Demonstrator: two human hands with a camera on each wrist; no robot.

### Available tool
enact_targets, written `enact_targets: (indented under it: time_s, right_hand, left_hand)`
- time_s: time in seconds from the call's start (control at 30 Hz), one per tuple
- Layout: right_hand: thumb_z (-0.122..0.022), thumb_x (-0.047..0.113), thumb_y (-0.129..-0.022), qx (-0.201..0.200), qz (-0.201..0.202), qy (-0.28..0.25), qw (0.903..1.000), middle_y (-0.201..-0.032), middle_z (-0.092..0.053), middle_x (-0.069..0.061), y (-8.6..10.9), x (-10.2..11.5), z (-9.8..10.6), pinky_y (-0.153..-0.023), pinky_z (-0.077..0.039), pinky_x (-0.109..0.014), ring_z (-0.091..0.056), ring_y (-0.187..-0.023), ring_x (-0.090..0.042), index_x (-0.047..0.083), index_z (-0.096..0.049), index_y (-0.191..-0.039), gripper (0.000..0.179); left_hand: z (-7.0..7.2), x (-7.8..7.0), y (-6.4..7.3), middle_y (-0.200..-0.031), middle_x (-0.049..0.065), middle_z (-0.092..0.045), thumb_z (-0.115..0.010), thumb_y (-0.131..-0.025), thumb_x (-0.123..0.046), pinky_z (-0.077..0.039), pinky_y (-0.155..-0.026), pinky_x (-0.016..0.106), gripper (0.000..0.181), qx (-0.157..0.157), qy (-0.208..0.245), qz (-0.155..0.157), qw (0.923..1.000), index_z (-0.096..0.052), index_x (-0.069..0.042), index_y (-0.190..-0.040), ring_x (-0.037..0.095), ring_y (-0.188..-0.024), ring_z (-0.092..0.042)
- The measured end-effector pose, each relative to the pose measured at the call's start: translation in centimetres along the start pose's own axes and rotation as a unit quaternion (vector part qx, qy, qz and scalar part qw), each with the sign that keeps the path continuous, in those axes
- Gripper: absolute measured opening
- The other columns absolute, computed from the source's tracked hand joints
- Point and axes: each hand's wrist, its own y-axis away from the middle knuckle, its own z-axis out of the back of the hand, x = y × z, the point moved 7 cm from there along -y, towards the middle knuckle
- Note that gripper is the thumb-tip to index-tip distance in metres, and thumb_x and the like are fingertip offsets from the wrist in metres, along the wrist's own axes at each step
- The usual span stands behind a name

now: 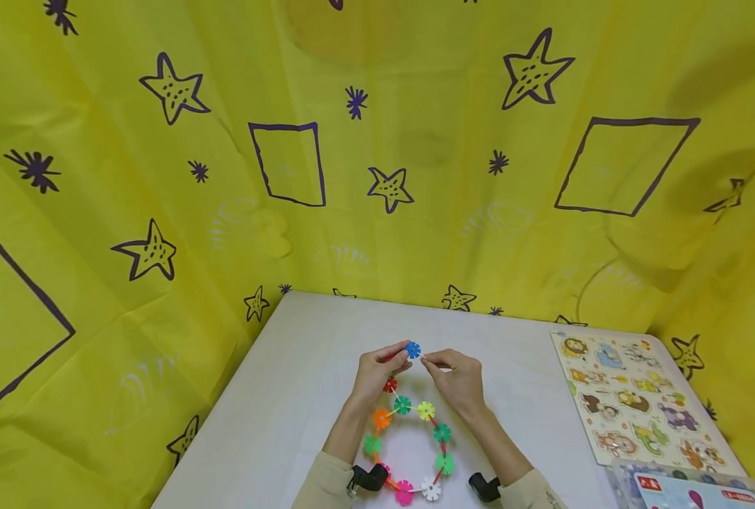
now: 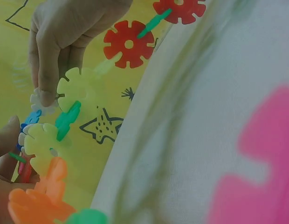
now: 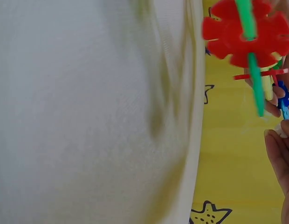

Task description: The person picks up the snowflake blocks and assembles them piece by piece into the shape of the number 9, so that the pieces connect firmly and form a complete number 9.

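My left hand (image 1: 371, 372) holds a blue notched plastic disc (image 1: 413, 349) above the table. Close against it, my right hand (image 1: 459, 380) pinches a white disc (image 2: 39, 100) between thumb and finger, at the edge of the blue one. Below the hands hangs a ring of linked discs in green (image 1: 402, 405), yellow (image 1: 425, 410), orange (image 1: 382, 418), pink (image 1: 404, 493) and white (image 1: 431, 488). A red disc (image 1: 390, 384) sits between that ring and my left hand. In the right wrist view, a red disc (image 3: 261, 30) partly covers the left hand.
A wooden board with animal pictures (image 1: 645, 396) lies on the white table (image 1: 256, 396) at the right. In front of it, a clear plastic box (image 1: 689, 488) with a printed label stands at the corner. Yellow patterned cloth (image 1: 416, 247) surrounds the table.
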Motion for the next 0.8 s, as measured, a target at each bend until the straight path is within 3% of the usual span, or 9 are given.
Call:
enact_targets:
  time_s: [0.13, 0.47, 0.67, 0.8]
  right_hand:
    - [-0.088, -0.006, -0.076, 0.002, -0.001, -0.009, 1.0000, -0.079, -0.078, -0.005, 0.11, -0.13, 0.07, -0.064, -0.057, -0.016, -0.075, -0.066, -0.020, 0.003, -0.082, -0.083, 0.013]
    - [-0.088, -0.012, -0.071, 0.014, 0.042, 0.004, 0.9990, -0.080, -0.078, -0.006, 0.26, -0.28, 0.03, -0.066, -0.057, -0.016, -0.075, -0.067, -0.021, 0.004, -0.081, -0.084, 0.022]
    - [-0.088, -0.012, -0.072, -0.008, 0.037, 0.005, 0.9993, -0.080, -0.078, -0.007, 0.64, -0.28, 0.02, -0.067, -0.057, -0.016, -0.075, -0.066, -0.021, 0.003, -0.081, -0.085, 0.021]
    - [-0.088, -0.012, -0.071, -0.001, 0.042, -0.005, 0.9991, -0.079, -0.077, -0.007, 0.57, -0.04, -0.11, -0.066, -0.057, -0.016, -0.074, -0.065, -0.022, 0.002, -0.081, -0.085, 0.021]
  left_hand:
    - [-0.11, 0.02, -0.02, -0.125, 0.021, -0.072, -0.070, -0.100, -0.007, -0.058, -0.091, 0.031, 0.032, 0.002, 0.000, 0.001, 1.0000, -0.069, 0.008, -0.129, 0.015, -0.087, -0.077]
    - [-0.19, -0.04, 0.11, -0.127, 0.023, -0.070, -0.068, -0.101, -0.006, -0.059, -0.089, 0.030, 0.031, 0.009, -0.006, 0.003, 0.9999, -0.069, 0.008, -0.129, 0.015, -0.088, -0.077]
    - [-0.33, 0.24, 0.06, -0.126, 0.023, -0.070, -0.068, -0.101, -0.007, -0.059, -0.088, 0.029, 0.032, 0.010, -0.002, 0.006, 0.9999, -0.068, 0.008, -0.129, 0.013, -0.087, -0.076]
    - [-0.21, 0.38, 0.06, -0.126, 0.022, -0.071, -0.068, -0.101, -0.008, -0.059, -0.089, 0.029, 0.032, 0.018, -0.008, 0.010, 0.9997, -0.068, 0.007, -0.130, 0.011, -0.085, -0.075]
